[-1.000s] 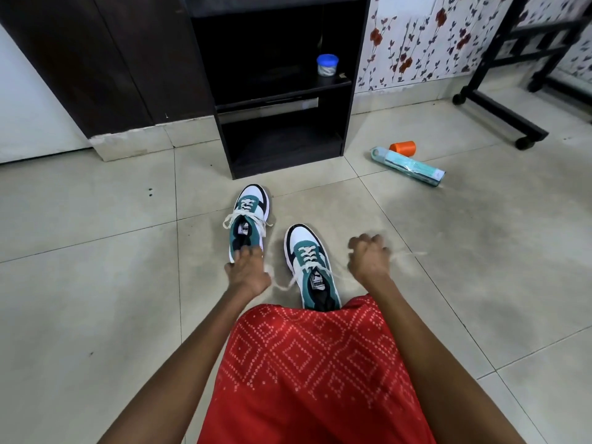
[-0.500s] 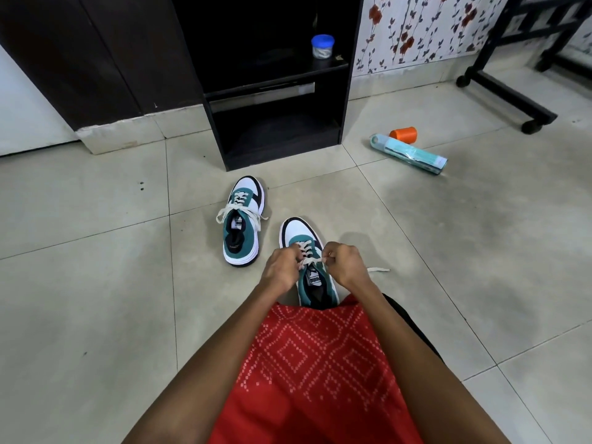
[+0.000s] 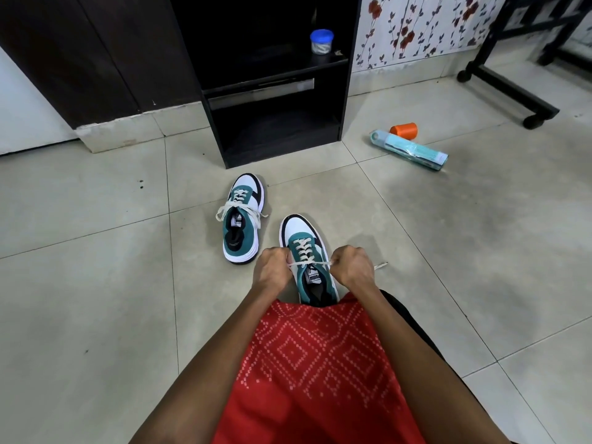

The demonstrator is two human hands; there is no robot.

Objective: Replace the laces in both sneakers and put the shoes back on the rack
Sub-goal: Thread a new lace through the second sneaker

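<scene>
A person in a red garment point(image 3: 320, 363) printed with pale dotted diamonds is working low over a glossy grey tiled floor point(image 3: 96, 283), both bare forearms reaching forward. The left hand point(image 3: 272, 270) and right hand point(image 3: 352, 267) are hovering close together over the near sneaker point(image 3: 298, 229). Each fist is curling round one run of its cream lace point(image 3: 309, 263) and drawing a taut line across the tongue. A loose lace tip point(image 3: 380, 266) is lying on the tile just beside the right wrist.

The shoe is pointing away from the person, showing teal suede-like panels, a smooth white toe, black trim and a thick white sole. Its flat woven lace is crossing up through the eyelets, and the garment's hem is covering the heel.

Just beyond and to the left, the second sneaker point(image 3: 243, 219) is standing apart on the floor, toe toward the rack. Its own lace point(image 3: 238, 205) is lying across the tongue, with loops drooping over both sides.

Farther on, the boxy black rack point(image 3: 349, 91) is standing against the wall, its open shelves in shadow. A small clear jar with a blue lid point(image 3: 321, 41) is sitting near the right edge of the upper shelf. To the right, a teal tube point(image 3: 410, 150) is lying on its side on the floor, an orange cup point(image 3: 404, 129) just behind it. A black wheeled frame point(image 3: 512, 91) is standing toward the far right corner, below floral wallpaper point(image 3: 416, 27).
</scene>
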